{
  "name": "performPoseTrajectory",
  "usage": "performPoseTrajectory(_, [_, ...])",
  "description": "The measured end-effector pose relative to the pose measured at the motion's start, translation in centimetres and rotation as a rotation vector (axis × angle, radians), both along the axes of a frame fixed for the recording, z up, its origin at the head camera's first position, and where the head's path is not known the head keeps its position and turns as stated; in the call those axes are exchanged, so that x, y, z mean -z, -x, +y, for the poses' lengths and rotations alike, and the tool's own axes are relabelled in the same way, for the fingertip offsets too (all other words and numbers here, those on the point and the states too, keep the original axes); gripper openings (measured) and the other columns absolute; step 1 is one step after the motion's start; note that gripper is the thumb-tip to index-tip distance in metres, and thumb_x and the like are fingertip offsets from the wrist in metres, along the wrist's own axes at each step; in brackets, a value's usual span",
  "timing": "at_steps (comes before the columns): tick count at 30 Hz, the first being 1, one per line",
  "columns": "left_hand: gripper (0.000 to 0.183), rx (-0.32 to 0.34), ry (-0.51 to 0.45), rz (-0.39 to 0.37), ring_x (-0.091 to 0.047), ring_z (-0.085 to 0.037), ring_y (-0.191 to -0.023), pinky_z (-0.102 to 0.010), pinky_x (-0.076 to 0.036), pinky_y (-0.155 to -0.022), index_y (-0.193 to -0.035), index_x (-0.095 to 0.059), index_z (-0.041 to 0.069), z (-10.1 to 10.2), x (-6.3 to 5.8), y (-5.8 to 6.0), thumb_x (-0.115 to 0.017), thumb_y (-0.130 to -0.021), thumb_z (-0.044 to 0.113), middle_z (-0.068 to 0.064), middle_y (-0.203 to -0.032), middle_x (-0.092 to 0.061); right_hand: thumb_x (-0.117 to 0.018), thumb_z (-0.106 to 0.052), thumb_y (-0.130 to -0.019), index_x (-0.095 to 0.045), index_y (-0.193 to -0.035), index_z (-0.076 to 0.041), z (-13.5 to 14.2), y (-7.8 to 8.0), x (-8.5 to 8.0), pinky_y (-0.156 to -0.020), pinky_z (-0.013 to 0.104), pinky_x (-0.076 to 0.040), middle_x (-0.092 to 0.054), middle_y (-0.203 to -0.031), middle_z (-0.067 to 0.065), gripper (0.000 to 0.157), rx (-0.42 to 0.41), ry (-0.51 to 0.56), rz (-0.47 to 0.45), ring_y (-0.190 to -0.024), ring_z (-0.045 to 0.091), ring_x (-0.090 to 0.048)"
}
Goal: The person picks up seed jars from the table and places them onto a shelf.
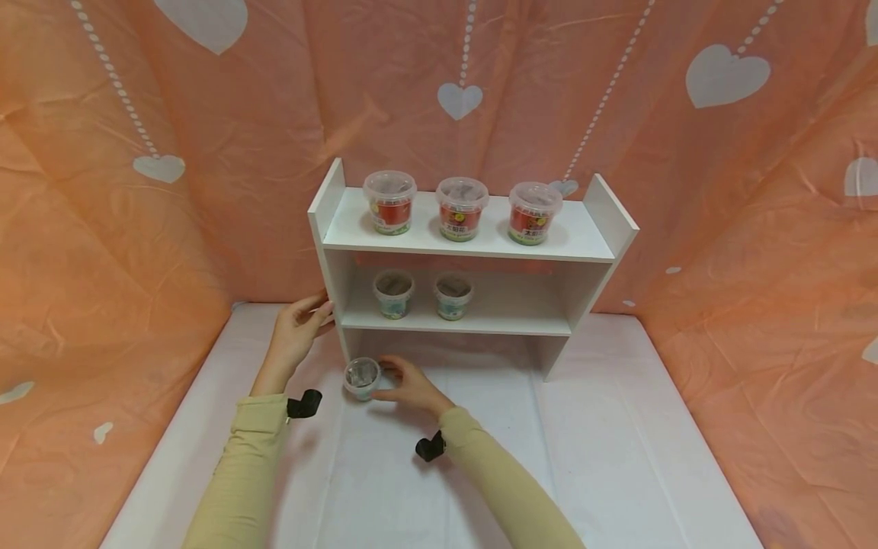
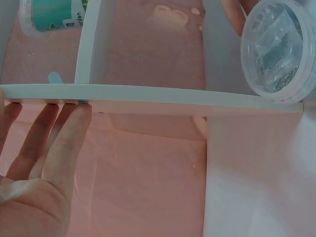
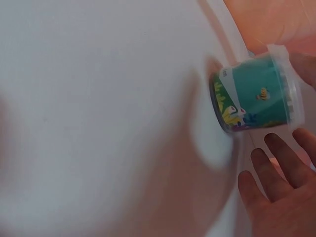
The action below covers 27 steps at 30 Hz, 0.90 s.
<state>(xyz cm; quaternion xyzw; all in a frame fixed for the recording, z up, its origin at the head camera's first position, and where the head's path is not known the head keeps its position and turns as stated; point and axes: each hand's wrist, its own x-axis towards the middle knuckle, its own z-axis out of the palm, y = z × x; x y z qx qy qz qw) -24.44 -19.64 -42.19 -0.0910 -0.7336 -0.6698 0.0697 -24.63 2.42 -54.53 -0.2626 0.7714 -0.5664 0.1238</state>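
Note:
A small clear-lidded plastic tub (image 1: 361,378) with a teal label stands on the table in front of the white shelf's left leg. In the right wrist view this tub (image 3: 259,94) shows a bee and flowers printed on its side. My right hand (image 1: 414,388) is beside it, thumb near the lid rim and fingers (image 3: 281,163) spread apart from its wall. My left hand (image 1: 296,335) rests its extended fingers (image 2: 64,143) against the outer left side of the shelf (image 1: 334,263) and holds nothing.
Two matching teal tubs stand on the middle board, one at left (image 1: 394,294) and another (image 1: 453,296) beside it. On the top board are three larger red-labelled tubs (image 1: 462,209). An orange curtain (image 1: 274,137) with hearts surrounds the white-covered table (image 1: 604,442).

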Motion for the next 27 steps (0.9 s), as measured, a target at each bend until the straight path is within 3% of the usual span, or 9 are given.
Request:
performPoseTrajectory(10, [0.046,0.001,0.001,0.001,-0.058,-0.009,-0.106,-0.035,-0.050,-0.092,-0.138,-0.044,-0.008,-0.1,0.1,0.0,-0.055,-0.098,0.012,-0.026,-0.138,-0.045,-0.080,-0.003,-0.077,-0.044,-0.136,0.003,-1.0,-0.3,-0.1,-0.104,0.034,-0.043,-0.054,-0.130,0.016,0.069,0.043,-0.058,-0.006,-0.121,0.026,-0.050])
performPoseTrajectory(18, [0.046,0.002,0.002,0.020,-0.058,-0.005,-0.105,-0.035,-0.050,-0.091,-0.137,-0.044,-0.010,-0.2,0.3,0.0,-0.055,-0.099,0.012,-0.026,-0.139,-0.043,-0.076,0.004,-0.078,-0.041,-0.133,0.013,-1.5,-2.0,-3.0,-0.102,0.050,-0.043,-0.051,-0.128,0.027,0.065,0.041,0.023,-0.002,-0.118,0.040,-0.049])
performPoseTrajectory(21, [0.046,0.000,-0.001,0.023,-0.059,-0.004,-0.103,-0.033,-0.051,-0.090,-0.137,-0.045,-0.010,-0.1,0.3,0.1,-0.055,-0.098,0.013,-0.026,-0.139,-0.044,-0.075,0.006,-0.078,-0.042,-0.132,0.014,-1.6,-2.3,-3.4,-0.101,0.050,-0.043,-0.052,-0.126,0.028,0.064,0.055,0.029,-0.006,-0.117,0.041,-0.049])
performPoseTrajectory(25, [0.046,0.001,-0.001,0.028,-0.058,-0.002,-0.101,-0.032,-0.052,-0.089,-0.136,-0.045,-0.009,-0.2,0.4,0.1,-0.056,-0.098,0.013,-0.026,-0.137,-0.046,-0.076,0.005,-0.077,-0.043,-0.131,0.013,-1.8,-2.2,-2.9,-0.101,0.048,-0.044,-0.052,-0.125,0.026,0.063,0.083,0.043,-0.004,-0.117,0.039,-0.050])
performPoseTrajectory(27, [0.046,0.002,-0.005,0.032,-0.059,-0.002,-0.101,-0.032,-0.052,-0.088,-0.136,-0.045,-0.010,-0.2,0.4,0.1,-0.056,-0.098,0.012,-0.026,-0.137,-0.046,-0.078,0.004,-0.077,-0.044,-0.132,0.010,-2.0,-1.7,-1.6,-0.101,0.041,-0.045,-0.053,-0.126,0.022,0.065,0.100,0.031,0.007,-0.117,0.034,-0.050])
